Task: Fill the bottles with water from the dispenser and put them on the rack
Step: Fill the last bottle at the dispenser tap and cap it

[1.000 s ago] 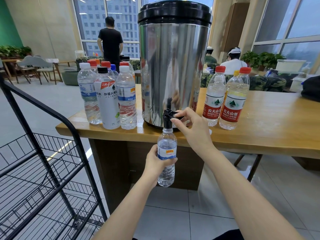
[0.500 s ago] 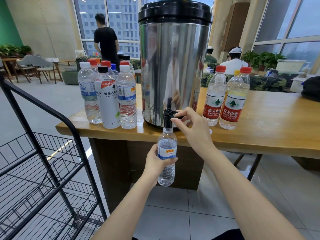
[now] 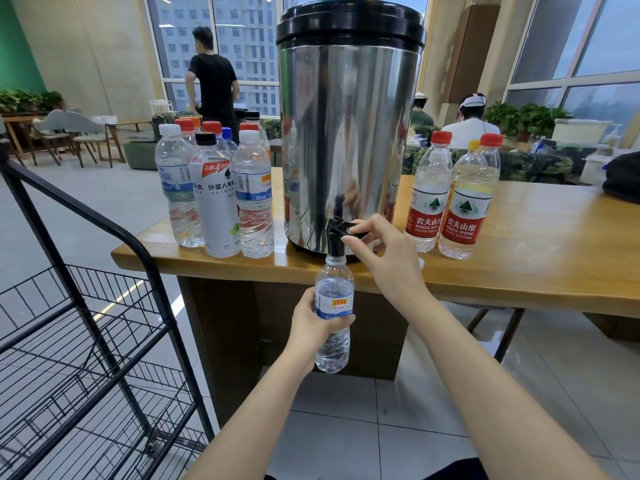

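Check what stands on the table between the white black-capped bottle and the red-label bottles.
The steel dispenser, its black tap held by the right hand, plus a clear blue-label bottle just left of it. Head view.

1. Tall windows (image 3: 242,46) along the far side frame a high-rise block outside. More glazing (image 3: 588,53) on the right lets in cool daylight.
2. A green wall (image 3: 14,46) meets a beige wall (image 3: 86,53) at far left.
3. Pale, glossy floor tiles (image 3: 398,427) catch the light.
4. A thick-topped wooden table (image 3: 536,244) spans the foreground.
5. Grey chairs (image 3: 72,129) stand at far left, near a green upholstered seat (image 3: 140,154).
6. Potted plants (image 3: 526,116) sit by the right-hand glazing.
7. A person in a black shirt (image 3: 213,84) stands at the windows, back turned. Another person in white (image 3: 471,128) sits beyond the table.
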Demonstrator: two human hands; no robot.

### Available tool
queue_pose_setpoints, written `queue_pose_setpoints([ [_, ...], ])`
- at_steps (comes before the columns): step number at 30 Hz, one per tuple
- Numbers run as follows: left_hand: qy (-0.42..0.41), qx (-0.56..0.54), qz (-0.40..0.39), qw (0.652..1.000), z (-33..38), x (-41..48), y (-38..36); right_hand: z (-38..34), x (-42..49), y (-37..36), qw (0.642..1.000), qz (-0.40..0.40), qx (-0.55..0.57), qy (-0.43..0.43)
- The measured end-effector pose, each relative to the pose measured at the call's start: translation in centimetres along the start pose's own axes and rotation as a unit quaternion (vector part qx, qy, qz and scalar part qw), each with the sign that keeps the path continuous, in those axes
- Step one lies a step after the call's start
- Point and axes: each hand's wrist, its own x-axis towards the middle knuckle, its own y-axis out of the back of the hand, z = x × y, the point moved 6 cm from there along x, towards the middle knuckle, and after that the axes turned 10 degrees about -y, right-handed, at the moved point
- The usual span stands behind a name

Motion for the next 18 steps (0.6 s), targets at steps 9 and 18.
queue_pose_setpoints([
  [9,-0.006,-0.003,0.004,1.000,0.03,-0.01,-0.04,0.02,0.00,0.01,1.000,0.004,0.000,0.005],
  [18,-0.007,-0.011,-0.003,1.000,0.09,0.06,-0.03,-0.03,0.02,-0.01,1.000,0.006,-0.002,0.001],
])
